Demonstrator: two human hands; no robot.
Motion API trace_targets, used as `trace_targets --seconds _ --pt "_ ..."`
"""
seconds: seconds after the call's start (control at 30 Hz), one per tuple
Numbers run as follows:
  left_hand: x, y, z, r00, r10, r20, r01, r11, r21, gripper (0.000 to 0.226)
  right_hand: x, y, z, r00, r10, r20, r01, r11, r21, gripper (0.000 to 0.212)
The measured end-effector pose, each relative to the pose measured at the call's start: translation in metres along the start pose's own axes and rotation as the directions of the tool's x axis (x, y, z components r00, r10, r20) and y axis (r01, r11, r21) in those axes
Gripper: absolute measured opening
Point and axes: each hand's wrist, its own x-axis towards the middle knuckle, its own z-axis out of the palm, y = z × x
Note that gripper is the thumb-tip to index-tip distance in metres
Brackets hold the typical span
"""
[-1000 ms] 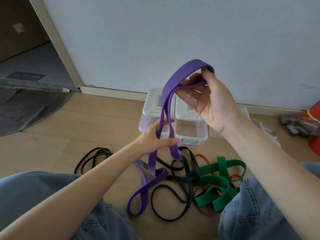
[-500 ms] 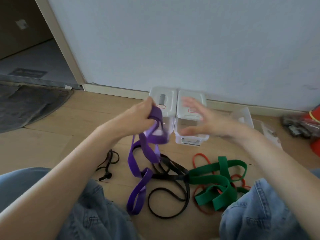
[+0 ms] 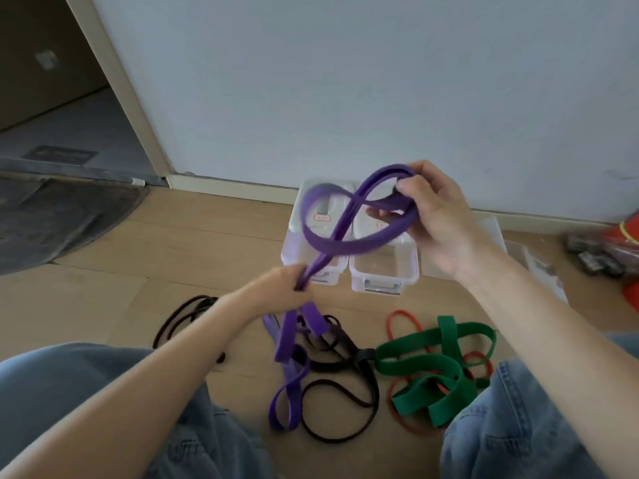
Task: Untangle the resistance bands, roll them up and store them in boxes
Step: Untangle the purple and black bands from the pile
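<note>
A purple resistance band point(image 3: 340, 245) hangs in the air in a loose figure-eight loop over the boxes. My right hand point(image 3: 434, 216) grips its upper end, fingers curled round the strap. Lower left, my left hand point(image 3: 285, 285) grips the band's doubled strands; the rest trails to the floor. Two clear plastic boxes point(image 3: 382, 276) stand side by side near the wall. On the floor lie a green band point(image 3: 428, 366), a thin red band point(image 3: 403, 318) and a black band point(image 3: 345, 392), tangled together between my knees.
Another thin black band point(image 3: 179, 318) lies on the wooden floor at left. A dark mat point(image 3: 58, 216) covers the floor by the doorway. Clear lids point(image 3: 532, 261) and dark clutter point(image 3: 591, 254) sit at right. My jeans-clad knees frame the pile.
My right hand, open half a second ago, has taken hold of the purple band's upper end and lifted it. My left hand slid lower along the strands.
</note>
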Motion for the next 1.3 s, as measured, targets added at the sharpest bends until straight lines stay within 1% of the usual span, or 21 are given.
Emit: trace_targets --seconds 0.07,0.1,0.13,0.17,0.2,0.23,0.27,0.33,0.43,0.53,0.6,0.7,0.77,0.83,0.9,0.93,0.97,1.03,1.13,1.23,1.3 --pt "-0.002 0.007 -0.033 0.984 -0.036 -0.172 0.011 0.989 -0.145 0.016 0.003 0.005 -0.019 0.992 0.122 -0.023 -0.117 0.857 -0.502 0.010" --pt "-0.007 0.013 -0.050 0.967 -0.051 -0.252 -0.024 0.958 -0.285 0.012 0.002 0.008 -0.028 0.962 0.273 -0.009 -0.180 0.607 -0.774 0.011" --pt "-0.013 0.020 -0.066 0.949 -0.036 -0.314 -0.099 0.910 -0.403 0.011 0.000 0.012 -0.036 0.899 0.437 -0.032 -0.194 0.332 -0.923 0.029" --pt "-0.021 0.028 -0.078 0.938 0.012 -0.346 -0.183 0.866 -0.466 0.017 -0.004 0.016 -0.042 0.831 0.555 -0.038 -0.154 0.165 -0.974 0.060" --pt "-0.028 0.037 -0.085 0.940 0.086 -0.330 -0.241 0.853 -0.463 0.023 -0.007 0.019 -0.044 0.780 0.625 0.035 -0.120 0.204 -0.971 0.090" --pt "-0.033 0.047 -0.086 0.946 0.152 -0.285 -0.268 0.861 -0.432 0.026 -0.012 0.021 -0.038 0.756 0.632 0.169 -0.107 0.374 -0.921 0.107" --pt "-0.036 0.055 -0.083 0.952 0.196 -0.237 -0.280 0.871 -0.404 0.028 -0.017 0.021 -0.026 0.738 0.595 0.318 -0.091 0.555 -0.827 0.109" --pt "-0.034 0.064 -0.075 0.955 0.216 -0.202 -0.280 0.878 -0.388 0.029 -0.021 0.028 -0.008 0.762 0.452 0.465 -0.028 0.739 -0.673 0.080" --pt "-0.022 0.060 -0.068 0.944 0.200 -0.262 -0.279 0.907 -0.314 0.027 -0.020 0.029 0.010 0.939 0.201 0.277 0.004 0.803 -0.596 0.014" --pt "-0.011 0.045 -0.043 0.946 0.162 -0.279 -0.240 0.932 -0.271 0.020 -0.011 0.015 0.016 0.981 0.082 0.178 -0.052 0.985 -0.165 0.021" --pt "-0.006 0.035 -0.012 0.983 0.147 -0.106 -0.174 0.926 -0.336 0.012 -0.008 0.005 0.020 0.971 -0.012 0.240 -0.018 0.992 0.125 0.018" --pt "-0.002 0.021 0.005 0.990 0.127 0.060 -0.105 0.952 -0.287 0.003 -0.003 -0.002 0.017 0.976 -0.084 0.201 0.015 0.946 0.323 0.027" --pt "-0.002 0.016 -0.015 0.996 0.085 0.033 -0.069 0.943 -0.325 0.007 0.000 -0.004 0.005 0.996 -0.044 0.072 0.021 0.958 0.287 0.031" --pt "-0.008 0.021 -0.046 0.992 0.060 -0.112 -0.113 0.816 -0.567 0.014 0.003 0.001 -0.011 0.999 -0.025 -0.034 0.023 0.998 -0.060 0.027" --pt "-0.017 0.028 -0.077 0.958 0.085 -0.273 -0.273 0.561 -0.781 0.019 -0.001 0.007 -0.026 0.989 0.146 0.038 -0.103 0.835 -0.540 0.010" --pt "-0.021 0.033 -0.086 0.940 0.118 -0.321 -0.337 0.481 -0.810 0.022 -0.005 0.007 -0.030 0.945 0.321 0.064 -0.193 0.706 -0.681 0.034" --pt "-0.025 0.040 -0.088 0.931 0.153 -0.332 -0.361 0.515 -0.777 0.025 -0.008 0.008 -0.033 0.888 0.451 0.091 -0.241 0.623 -0.744 0.069" --pt "-0.030 0.056 -0.074 0.946 0.186 -0.266 -0.307 0.781 -0.544 0.027 -0.012 0.012 -0.029 0.856 0.481 0.190 -0.222 0.674 -0.705 0.101" --pt "-0.022 0.072 -0.048 0.970 0.169 -0.177 -0.212 0.939 -0.269 0.032 -0.016 0.021 -0.006 0.860 0.401 0.315 -0.073 0.708 -0.703 0.074" --pt "-0.019 0.065 -0.057 0.939 0.124 -0.321 -0.201 0.954 -0.221 0.024 -0.017 0.028 0.010 0.926 0.266 0.269 0.061 0.596 -0.800 0.024" --pt "-0.017 0.054 -0.057 0.929 0.105 -0.356 -0.185 0.963 -0.196 0.013 -0.013 0.020 0.016 0.958 0.154 0.242 0.061 0.716 -0.696 0.005"
